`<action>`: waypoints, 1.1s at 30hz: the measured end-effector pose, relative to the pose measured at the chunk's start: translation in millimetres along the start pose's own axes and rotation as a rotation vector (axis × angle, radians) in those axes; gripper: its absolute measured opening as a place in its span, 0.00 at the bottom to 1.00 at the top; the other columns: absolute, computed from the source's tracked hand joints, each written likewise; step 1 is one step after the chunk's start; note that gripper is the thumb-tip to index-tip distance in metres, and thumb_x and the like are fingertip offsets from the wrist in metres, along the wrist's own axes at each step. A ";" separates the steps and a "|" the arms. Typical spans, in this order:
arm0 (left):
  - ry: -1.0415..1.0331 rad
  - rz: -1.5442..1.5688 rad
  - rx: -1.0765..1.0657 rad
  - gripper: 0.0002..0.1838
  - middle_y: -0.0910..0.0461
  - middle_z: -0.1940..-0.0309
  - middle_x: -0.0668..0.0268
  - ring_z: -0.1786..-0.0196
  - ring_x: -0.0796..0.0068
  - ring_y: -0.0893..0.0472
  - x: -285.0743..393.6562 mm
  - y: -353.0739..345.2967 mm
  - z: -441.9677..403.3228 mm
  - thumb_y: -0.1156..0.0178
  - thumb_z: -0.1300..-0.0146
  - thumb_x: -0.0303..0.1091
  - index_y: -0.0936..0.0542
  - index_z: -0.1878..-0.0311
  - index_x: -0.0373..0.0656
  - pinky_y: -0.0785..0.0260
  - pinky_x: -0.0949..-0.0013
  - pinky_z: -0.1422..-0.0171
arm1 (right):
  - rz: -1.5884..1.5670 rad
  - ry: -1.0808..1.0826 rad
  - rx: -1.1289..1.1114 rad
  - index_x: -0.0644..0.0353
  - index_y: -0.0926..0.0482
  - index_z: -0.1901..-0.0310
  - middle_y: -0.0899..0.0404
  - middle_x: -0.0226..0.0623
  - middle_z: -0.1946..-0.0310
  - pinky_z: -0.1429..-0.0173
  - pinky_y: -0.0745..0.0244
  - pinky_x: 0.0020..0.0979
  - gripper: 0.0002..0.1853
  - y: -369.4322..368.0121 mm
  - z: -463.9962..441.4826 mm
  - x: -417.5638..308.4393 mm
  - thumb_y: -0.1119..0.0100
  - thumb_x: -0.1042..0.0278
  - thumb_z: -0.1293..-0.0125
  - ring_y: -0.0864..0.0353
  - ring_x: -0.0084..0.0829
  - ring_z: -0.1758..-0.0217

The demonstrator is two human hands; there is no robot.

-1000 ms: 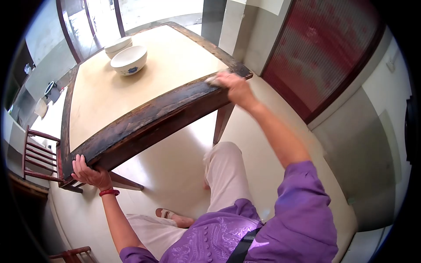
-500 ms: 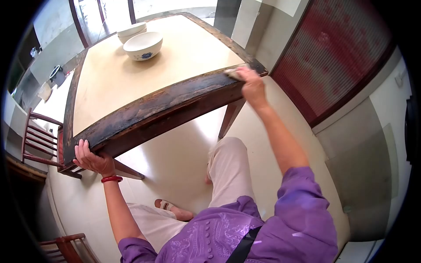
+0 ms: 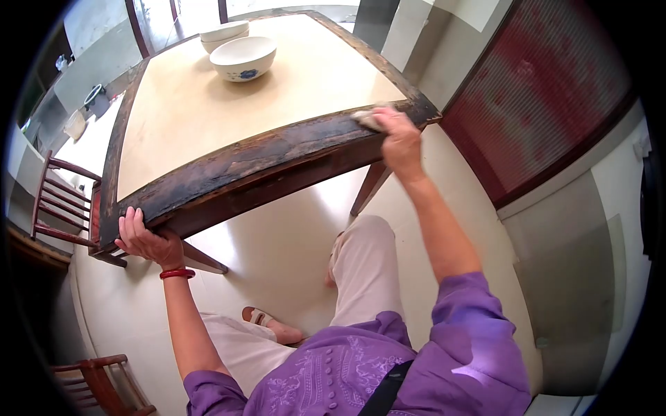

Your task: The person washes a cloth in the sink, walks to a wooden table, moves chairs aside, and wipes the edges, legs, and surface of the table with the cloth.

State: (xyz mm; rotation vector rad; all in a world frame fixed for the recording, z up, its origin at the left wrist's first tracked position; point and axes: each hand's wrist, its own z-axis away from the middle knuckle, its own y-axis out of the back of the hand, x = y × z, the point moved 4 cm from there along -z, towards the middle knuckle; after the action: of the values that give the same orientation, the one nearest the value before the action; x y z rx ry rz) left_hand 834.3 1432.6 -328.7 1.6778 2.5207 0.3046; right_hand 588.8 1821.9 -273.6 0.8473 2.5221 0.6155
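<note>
A worn wooden table [image 3: 263,154] with a dark, peeling frame and a cream top [image 3: 298,83] stands in front of me. My left hand [image 3: 149,239] grips its near left corner, fingers over the rim, with a red bangle at the wrist. My right hand [image 3: 402,142] is closed on a small, crumpled, beige-grey cloth [image 3: 366,120], pressed on the near rim toward the right corner; motion blurs it a little. On the tabletop, beyond both hands, sits a white bowl [image 3: 243,59] with a blue flower. Behind it are stacked white bowls [image 3: 223,33], partly hidden.
A wooden chair [image 3: 66,204] stands left of the table, and another chair [image 3: 100,388] is at the lower left. To the right is a red ribbed panel [image 3: 541,104] in a dark frame. A dark bucket [image 3: 97,100] stands at the far left.
The view has shifted slightly, so the table and bowls appear a little higher and farther right. My right hand has shifted slightly left along the rim with the cloth; my left hand keeps its grip.
</note>
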 end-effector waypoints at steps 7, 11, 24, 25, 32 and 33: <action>-0.040 -0.002 -0.024 0.22 0.27 0.41 0.66 0.33 0.61 0.33 -6.5 0.5 1.6 0.53 0.41 0.23 0.30 0.41 0.47 0.64 0.51 0.24 | -0.548 -0.191 -0.185 0.63 0.18 0.58 0.17 0.40 0.54 0.40 0.27 0.37 0.18 -15.6 6.3 -81.9 0.56 0.85 0.45 0.19 0.35 0.48; -0.043 -0.026 -0.008 0.21 0.27 0.41 0.67 0.33 0.62 0.32 -6.5 -0.1 1.8 0.53 0.39 0.26 0.31 0.41 0.47 0.63 0.52 0.24 | -1.537 -0.954 -0.261 0.69 0.21 0.54 0.20 0.45 0.54 0.43 0.23 0.34 0.23 8.2 8.0 -70.0 0.60 0.88 0.51 0.20 0.33 0.52; -0.042 -0.027 -0.004 0.22 0.27 0.41 0.67 0.33 0.63 0.33 -7.7 -1.4 3.4 0.54 0.39 0.26 0.31 0.40 0.48 0.63 0.53 0.24 | -1.799 -1.069 -0.136 0.63 0.31 0.41 0.25 0.42 0.45 0.38 0.27 0.41 0.20 3.2 16.6 -52.5 0.57 0.58 0.26 0.24 0.39 0.44; -0.041 -0.030 -0.004 0.22 0.27 0.41 0.67 0.33 0.63 0.33 -7.4 -1.4 3.4 0.54 0.39 0.26 0.31 0.40 0.48 0.63 0.53 0.24 | -1.811 -1.059 -0.126 0.63 0.31 0.42 0.25 0.41 0.45 0.37 0.28 0.41 0.20 5.5 9.9 -52.6 0.57 0.57 0.25 0.24 0.38 0.43; -0.054 -0.019 0.016 0.21 0.27 0.41 0.67 0.33 0.63 0.33 -7.1 -2.1 2.2 0.55 0.38 0.27 0.31 0.40 0.48 0.63 0.53 0.24 | -1.747 -0.841 0.109 0.61 0.27 0.48 0.22 0.40 0.50 0.43 0.27 0.39 0.19 20.3 -50.9 -17.4 0.57 0.54 0.25 0.22 0.38 0.49; -0.053 -0.018 0.017 0.21 0.27 0.41 0.67 0.33 0.63 0.33 -7.0 -2.5 2.4 0.55 0.38 0.27 0.31 0.40 0.48 0.63 0.53 0.24 | -1.709 -0.793 0.143 0.61 0.27 0.46 0.24 0.39 0.47 0.39 0.31 0.38 0.19 22.2 -59.6 -7.2 0.56 0.54 0.25 0.25 0.36 0.45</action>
State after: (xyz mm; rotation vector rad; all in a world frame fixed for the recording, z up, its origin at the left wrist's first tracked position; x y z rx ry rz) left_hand 835.2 1425.4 -331.8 1.6456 2.5057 0.2340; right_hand 574.3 1816.8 -211.4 -0.9325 1.6352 -0.4199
